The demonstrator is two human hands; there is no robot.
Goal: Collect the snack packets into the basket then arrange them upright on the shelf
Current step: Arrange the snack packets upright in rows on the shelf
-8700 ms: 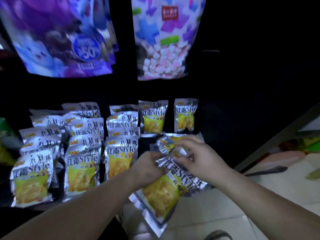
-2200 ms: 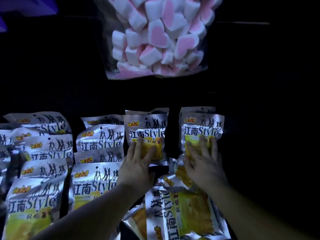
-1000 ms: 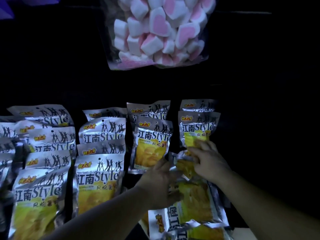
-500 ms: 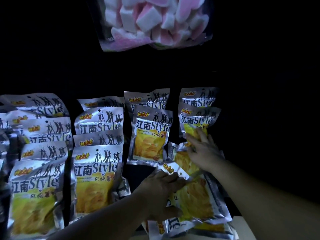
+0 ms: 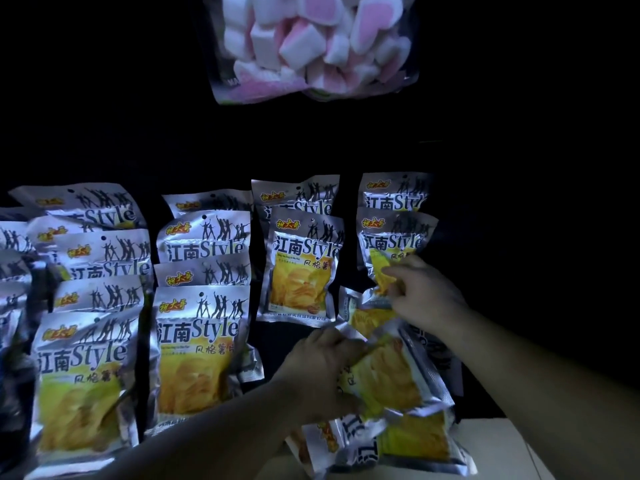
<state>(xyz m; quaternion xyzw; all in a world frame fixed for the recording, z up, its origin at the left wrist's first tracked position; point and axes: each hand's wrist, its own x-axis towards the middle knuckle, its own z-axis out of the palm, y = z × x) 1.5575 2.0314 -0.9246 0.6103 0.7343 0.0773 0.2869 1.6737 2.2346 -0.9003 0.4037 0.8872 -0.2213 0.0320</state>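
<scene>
Several silver-and-yellow snack packets stand upright in rows on a dark shelf, among them one upright packet (image 5: 300, 271) in the third row. My left hand (image 5: 320, 370) grips a tilted packet (image 5: 388, 375) at the front right. Just behind it, my right hand (image 5: 424, 296) pinches the top of a smaller crumpled packet (image 5: 363, 311); past that hand stands a right-row packet (image 5: 394, 240). More packets (image 5: 408, 441) lie flat in a loose stack under my left hand. No basket is in view.
A clear bag of pink-and-white marshmallows (image 5: 311, 43) hangs above the shelf at top centre. The shelf's back and right side are black and unlit. A pale surface (image 5: 502, 441) shows at the bottom right under the flat stack.
My left hand has closed more firmly on the tilted packet. My right hand came slightly toward me with the crumpled packet. The view dipped a little lower.
</scene>
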